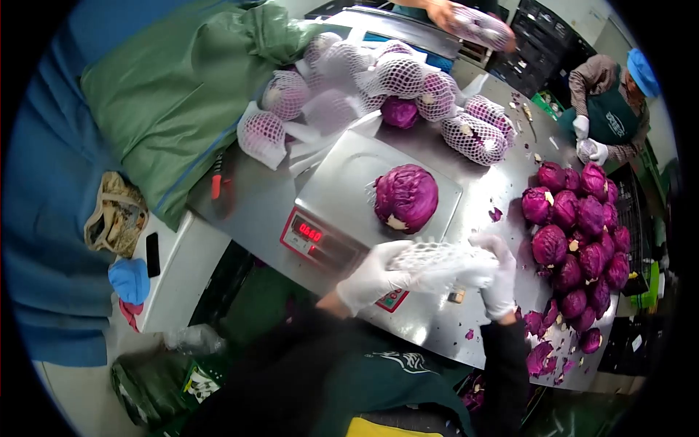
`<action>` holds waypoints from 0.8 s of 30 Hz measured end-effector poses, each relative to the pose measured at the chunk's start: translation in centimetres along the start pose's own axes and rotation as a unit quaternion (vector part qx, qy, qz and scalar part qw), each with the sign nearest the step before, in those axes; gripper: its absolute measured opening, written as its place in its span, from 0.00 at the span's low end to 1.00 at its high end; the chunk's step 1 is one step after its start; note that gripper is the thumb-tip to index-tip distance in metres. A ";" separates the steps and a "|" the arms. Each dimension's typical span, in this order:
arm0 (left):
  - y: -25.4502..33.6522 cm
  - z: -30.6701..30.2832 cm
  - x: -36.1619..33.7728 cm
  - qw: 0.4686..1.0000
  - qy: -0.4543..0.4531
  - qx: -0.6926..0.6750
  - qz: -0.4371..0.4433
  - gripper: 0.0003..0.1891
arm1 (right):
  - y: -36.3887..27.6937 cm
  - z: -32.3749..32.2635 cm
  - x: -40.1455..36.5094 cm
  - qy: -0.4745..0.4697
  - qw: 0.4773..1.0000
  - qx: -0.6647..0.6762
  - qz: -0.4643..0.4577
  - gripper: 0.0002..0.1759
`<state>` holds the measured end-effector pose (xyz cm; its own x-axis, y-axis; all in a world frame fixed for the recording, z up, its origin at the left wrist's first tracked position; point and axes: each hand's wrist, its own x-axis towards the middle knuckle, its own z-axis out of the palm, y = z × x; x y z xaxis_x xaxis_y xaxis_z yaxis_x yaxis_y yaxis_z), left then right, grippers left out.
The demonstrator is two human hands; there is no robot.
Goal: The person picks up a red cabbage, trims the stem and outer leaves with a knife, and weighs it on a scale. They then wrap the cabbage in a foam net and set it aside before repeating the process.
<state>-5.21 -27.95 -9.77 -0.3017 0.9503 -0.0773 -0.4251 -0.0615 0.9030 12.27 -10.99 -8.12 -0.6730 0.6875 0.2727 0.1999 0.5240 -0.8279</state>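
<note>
A red cabbage (406,197) rests on the steel pan of a digital scale (342,182) whose red display is lit. In front of the scale, my left hand (371,278) and my right hand (497,280), both in white gloves, grip the two ends of a white foam net sleeve (440,261) and stretch it between them. The sleeve is empty and hangs just below the cabbage.
Several bare red cabbages (579,240) are heaped on the steel table (437,324) at right. Several netted cabbages (408,91) lie behind the scale beside a green sack (175,95). A person in a blue cap (615,105) works at the far corner. Leaf scraps litter the table edge.
</note>
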 end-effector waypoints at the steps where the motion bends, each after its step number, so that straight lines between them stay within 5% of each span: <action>1: -0.5 -0.2 0.0 0.991 0.088 0.080 0.052 0.09 | -0.5 0.9 1.0 0.034 0.997 -0.034 -0.055 0.18; 2: -0.9 -0.4 0.0 0.966 0.174 0.159 0.104 0.07 | 0.1 1.8 2.3 0.052 0.992 -0.097 -0.058 0.18; 3: -3.1 -2.0 0.7 0.942 0.250 0.193 0.117 0.06 | -0.8 2.7 3.9 0.055 0.997 -0.050 0.036 0.15; 4: -5.0 -3.6 1.2 0.923 0.305 0.192 0.134 0.08 | 0.8 3.9 5.6 0.071 0.997 -0.044 -0.002 0.17; 8: -1.3 -3.2 3.4 0.913 0.374 0.089 0.134 0.10 | 1.0 6.1 12.1 -0.037 0.985 -0.141 0.088 0.25; 9: -2.4 -4.7 4.4 0.901 0.380 0.164 0.135 0.14 | 4.2 7.5 13.0 -0.045 0.996 -0.050 0.059 0.24; 12: -1.7 -6.3 6.5 0.895 0.309 0.290 0.138 0.22 | 4.9 8.0 13.6 -0.159 0.980 0.097 0.073 0.20; 13: -0.9 -7.0 7.3 0.922 0.281 0.265 0.006 0.26 | 4.8 8.0 13.6 -0.178 0.977 0.100 0.057 0.20; 14: -1.7 -8.5 8.2 0.910 0.278 0.291 0.100 0.23 | 4.3 7.9 13.6 -0.200 0.974 0.102 0.039 0.20; 15: -2.3 -9.8 8.9 0.942 0.271 0.186 0.073 0.21 | 2.7 7.6 13.1 -0.146 0.973 0.134 0.118 0.19; 18: -0.4 -7.9 9.0 0.958 0.240 -0.129 0.090 0.20 | 1.2 7.3 11.7 -0.099 0.992 0.057 -0.057 0.17; 19: -0.5 -8.1 9.2 0.954 0.178 -0.231 0.066 0.22 | 0.3 6.7 10.9 -0.087 0.992 0.094 0.020 0.17; 22: 2.7 -5.2 8.9 0.913 0.077 -0.398 -0.057 0.22 | -3.4 5.2 11.2 -0.051 0.990 -0.102 -0.079 0.16; 24: 1.5 -5.2 8.7 0.939 0.067 -0.335 -0.048 0.23 | -5.3 4.5 12.6 -0.065 0.997 0.010 -0.052 0.15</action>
<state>-12.93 -21.37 -11.32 -0.3210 0.9167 -0.2378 -0.8832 -0.1991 0.4246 -0.48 -7.38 -2.54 -0.7759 0.5591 0.2922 0.1112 0.5772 -0.8090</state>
